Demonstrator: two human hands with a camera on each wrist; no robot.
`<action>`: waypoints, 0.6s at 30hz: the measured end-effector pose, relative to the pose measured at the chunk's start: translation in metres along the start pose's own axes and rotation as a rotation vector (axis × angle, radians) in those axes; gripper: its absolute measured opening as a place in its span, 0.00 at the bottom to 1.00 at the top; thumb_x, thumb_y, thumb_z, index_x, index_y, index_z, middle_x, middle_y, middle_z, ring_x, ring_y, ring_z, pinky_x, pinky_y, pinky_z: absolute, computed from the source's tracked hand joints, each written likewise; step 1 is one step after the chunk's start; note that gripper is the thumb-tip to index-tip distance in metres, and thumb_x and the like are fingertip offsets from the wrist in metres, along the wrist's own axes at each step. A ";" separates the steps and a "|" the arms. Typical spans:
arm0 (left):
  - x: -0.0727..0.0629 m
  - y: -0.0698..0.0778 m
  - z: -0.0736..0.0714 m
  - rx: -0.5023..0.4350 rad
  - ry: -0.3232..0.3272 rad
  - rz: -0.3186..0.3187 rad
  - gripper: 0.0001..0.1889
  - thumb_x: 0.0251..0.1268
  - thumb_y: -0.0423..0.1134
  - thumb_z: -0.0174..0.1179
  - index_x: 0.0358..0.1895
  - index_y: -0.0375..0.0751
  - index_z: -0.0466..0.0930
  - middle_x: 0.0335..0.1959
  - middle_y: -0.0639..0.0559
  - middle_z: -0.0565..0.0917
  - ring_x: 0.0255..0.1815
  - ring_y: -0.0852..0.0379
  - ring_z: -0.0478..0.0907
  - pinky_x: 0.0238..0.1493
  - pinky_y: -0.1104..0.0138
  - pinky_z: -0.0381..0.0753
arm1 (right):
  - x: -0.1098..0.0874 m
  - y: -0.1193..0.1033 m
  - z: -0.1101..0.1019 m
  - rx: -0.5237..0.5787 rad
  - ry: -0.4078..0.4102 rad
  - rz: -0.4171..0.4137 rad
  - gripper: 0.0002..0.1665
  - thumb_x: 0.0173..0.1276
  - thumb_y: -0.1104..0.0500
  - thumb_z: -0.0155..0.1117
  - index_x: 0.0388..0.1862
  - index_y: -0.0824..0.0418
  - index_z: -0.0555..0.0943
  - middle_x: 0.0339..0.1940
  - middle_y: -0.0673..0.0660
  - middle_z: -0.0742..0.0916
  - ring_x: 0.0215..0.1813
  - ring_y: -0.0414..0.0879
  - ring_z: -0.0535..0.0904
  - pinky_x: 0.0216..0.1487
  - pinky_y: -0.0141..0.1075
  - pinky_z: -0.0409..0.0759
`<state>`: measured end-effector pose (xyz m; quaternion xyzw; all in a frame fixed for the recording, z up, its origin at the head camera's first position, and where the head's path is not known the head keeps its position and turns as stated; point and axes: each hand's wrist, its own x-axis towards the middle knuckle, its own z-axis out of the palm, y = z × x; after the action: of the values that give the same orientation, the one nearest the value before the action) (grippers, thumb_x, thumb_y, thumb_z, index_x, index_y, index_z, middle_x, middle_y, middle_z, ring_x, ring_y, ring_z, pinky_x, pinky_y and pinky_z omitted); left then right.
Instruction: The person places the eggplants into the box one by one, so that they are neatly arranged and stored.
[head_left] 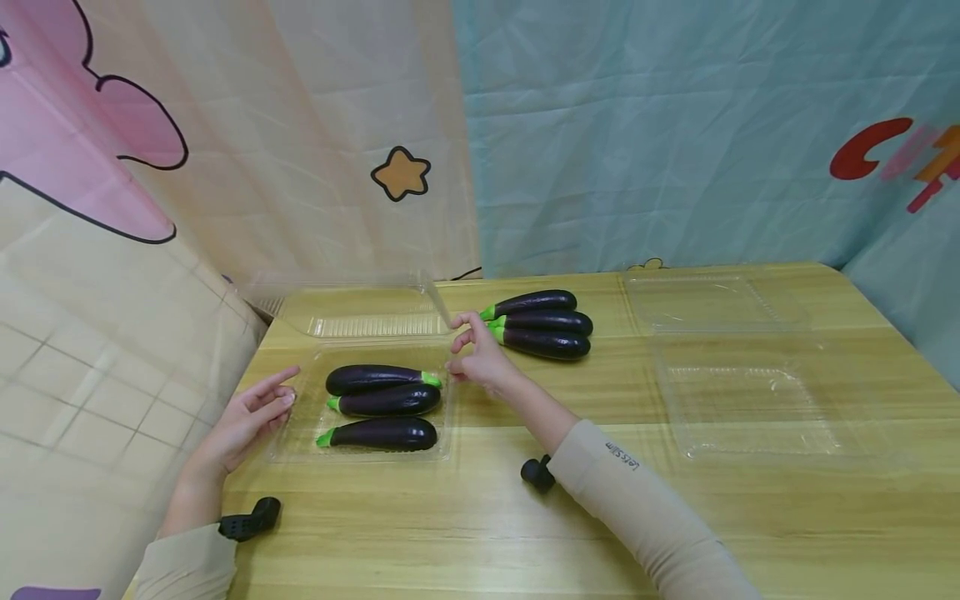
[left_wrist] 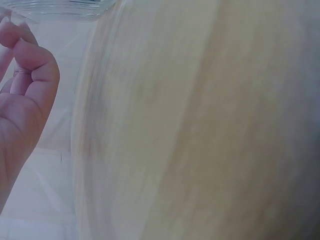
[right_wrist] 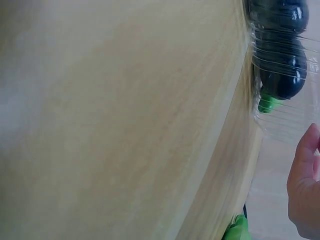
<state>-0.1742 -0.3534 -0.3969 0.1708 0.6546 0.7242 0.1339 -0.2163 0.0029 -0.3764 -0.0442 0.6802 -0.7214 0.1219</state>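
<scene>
A clear plastic clamshell box (head_left: 281, 450) stands on the left of the table, its lid (head_left: 375, 312) raised at the back. Three eggplants (head_left: 386, 433) lie side by side in its base, two with green stems to the left and one to the right. At the box's left edge is my left hand (head_left: 247, 421), index finger extended and thumb close to the rim. My right hand (head_left: 483, 358) is by the right rear corner, index finger near the lid's edge and thumb lower by the base. Whether the fingertips touch the plastic is hard to tell.
Behind my right hand several eggplants (head_left: 551, 321) lie bunched together on the wooden table (head_left: 465, 525). A second clear clamshell box (head_left: 742, 408) lies opened flat on the right. Printed curtains (head_left: 637, 142) hang behind the table.
</scene>
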 end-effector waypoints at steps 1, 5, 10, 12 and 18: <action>0.000 0.000 0.000 0.001 0.000 0.000 0.23 0.71 0.24 0.42 0.64 0.48 0.69 0.40 0.54 0.76 0.33 0.67 0.74 0.34 0.78 0.75 | 0.000 0.000 0.000 0.005 0.002 0.000 0.33 0.51 0.86 0.56 0.50 0.60 0.63 0.33 0.56 0.69 0.25 0.47 0.72 0.23 0.33 0.78; 0.000 0.001 0.001 0.016 0.012 -0.005 0.22 0.71 0.25 0.43 0.63 0.47 0.70 0.40 0.54 0.75 0.34 0.67 0.74 0.35 0.77 0.76 | -0.001 0.001 0.000 0.038 0.009 0.003 0.28 0.51 0.86 0.56 0.45 0.63 0.65 0.32 0.56 0.70 0.24 0.47 0.72 0.23 0.33 0.78; -0.001 0.002 0.003 0.011 0.051 -0.021 0.16 0.70 0.25 0.45 0.52 0.45 0.76 0.38 0.56 0.77 0.32 0.66 0.74 0.33 0.76 0.76 | -0.001 0.003 0.000 0.074 0.005 0.002 0.23 0.51 0.86 0.56 0.40 0.66 0.67 0.32 0.56 0.71 0.21 0.45 0.71 0.23 0.32 0.77; -0.001 0.002 0.004 0.015 0.061 -0.031 0.14 0.70 0.25 0.45 0.47 0.44 0.77 0.37 0.56 0.77 0.31 0.66 0.74 0.32 0.76 0.75 | -0.001 0.003 0.000 0.078 -0.001 -0.003 0.22 0.52 0.86 0.56 0.38 0.66 0.67 0.32 0.56 0.71 0.19 0.44 0.70 0.23 0.32 0.76; 0.002 0.008 0.005 0.029 0.035 -0.035 0.17 0.73 0.29 0.42 0.51 0.45 0.80 0.50 0.62 0.77 0.36 0.66 0.75 0.36 0.76 0.76 | -0.002 0.004 -0.001 0.064 -0.003 0.001 0.17 0.52 0.85 0.55 0.30 0.66 0.69 0.33 0.55 0.71 0.19 0.44 0.71 0.24 0.31 0.76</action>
<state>-0.1733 -0.3490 -0.3880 0.1486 0.6700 0.7151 0.1327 -0.2141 0.0040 -0.3799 -0.0410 0.6566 -0.7428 0.1244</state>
